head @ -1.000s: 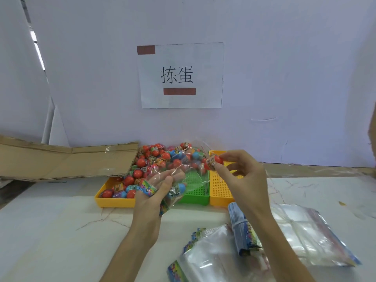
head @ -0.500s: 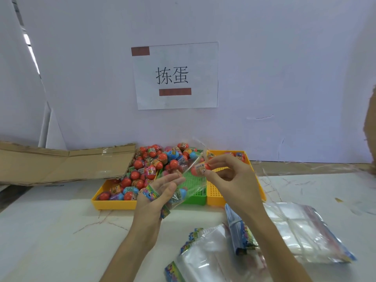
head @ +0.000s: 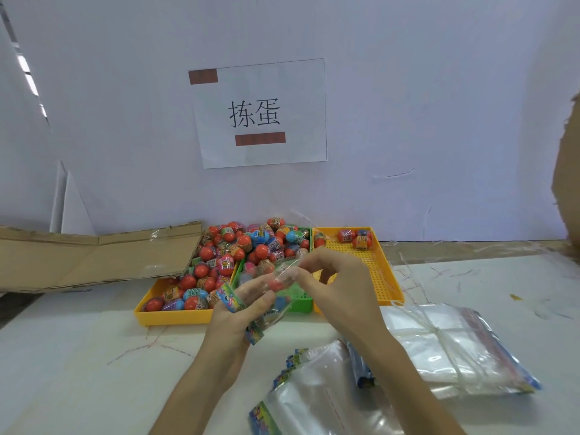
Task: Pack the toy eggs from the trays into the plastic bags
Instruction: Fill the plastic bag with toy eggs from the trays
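Head view showed the packing barely begun. The left hand (head: 241,312) was clamped on a small plastic bag (head: 266,296), holding it up over the counter (head: 78,356) in front of the trays. The right hand (head: 339,287) had its fingertips pinched together at the bag's mouth, apparently on a red toy egg (head: 276,284) going in; motion blur made the exact grip hard to read. The bag seemed to hold only an egg or two. Along the counter's far edge, the left yellow tray (head: 169,318) and the green tray (head: 303,304) were heaped with eggs, while the right yellow tray (head: 387,277) held just a few at its far end. Bundled empty bags (head: 445,350) lay toward the near right corner, so most of the job looked undone.
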The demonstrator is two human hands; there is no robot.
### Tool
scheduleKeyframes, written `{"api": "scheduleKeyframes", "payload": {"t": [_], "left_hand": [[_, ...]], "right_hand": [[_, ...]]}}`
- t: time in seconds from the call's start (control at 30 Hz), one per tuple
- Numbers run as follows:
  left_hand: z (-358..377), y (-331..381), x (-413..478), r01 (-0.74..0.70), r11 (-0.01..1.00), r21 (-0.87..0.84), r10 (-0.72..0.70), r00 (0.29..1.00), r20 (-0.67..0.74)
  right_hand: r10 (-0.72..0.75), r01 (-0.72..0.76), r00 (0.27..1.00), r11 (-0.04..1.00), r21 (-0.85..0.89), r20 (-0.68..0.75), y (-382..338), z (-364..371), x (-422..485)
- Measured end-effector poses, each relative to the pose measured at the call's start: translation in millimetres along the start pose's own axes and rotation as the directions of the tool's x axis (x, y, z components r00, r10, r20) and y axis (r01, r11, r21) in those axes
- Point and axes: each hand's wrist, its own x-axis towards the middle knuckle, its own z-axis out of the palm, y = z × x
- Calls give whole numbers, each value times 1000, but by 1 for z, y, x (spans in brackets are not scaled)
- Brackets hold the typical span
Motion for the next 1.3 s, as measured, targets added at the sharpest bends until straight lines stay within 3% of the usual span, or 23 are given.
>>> {"api": "scheduleKeyframes", "payload": {"t": [0.2, 0.67, 0.87, 1.17, 1.3], "left_hand": [[-3, 3, 1, 10, 999, -34, -11, 1000, -25], [-1, 7, -1, -5, 996, -88, 1, 999, -36], [0, 11, -4, 57, 988, -145, -62, 998, -31], [-8, 18, -4, 110, 981, -161, -117, 993, -31], [-10, 18, -4, 135, 969, -205, -148, 988, -47]], "right_hand": [[-28, 40, 988, 996, -77, 152, 0, 4, -2], [59, -36, 943, 996, -77, 327, 2, 2, -2], [63, -22, 868, 996, -89, 493, 1, -4, -2], [33, -27, 867, 999, -18, 498, 1, 6, -5], [1, -24, 901, 999, 47, 433, -2, 9, -9]]}}
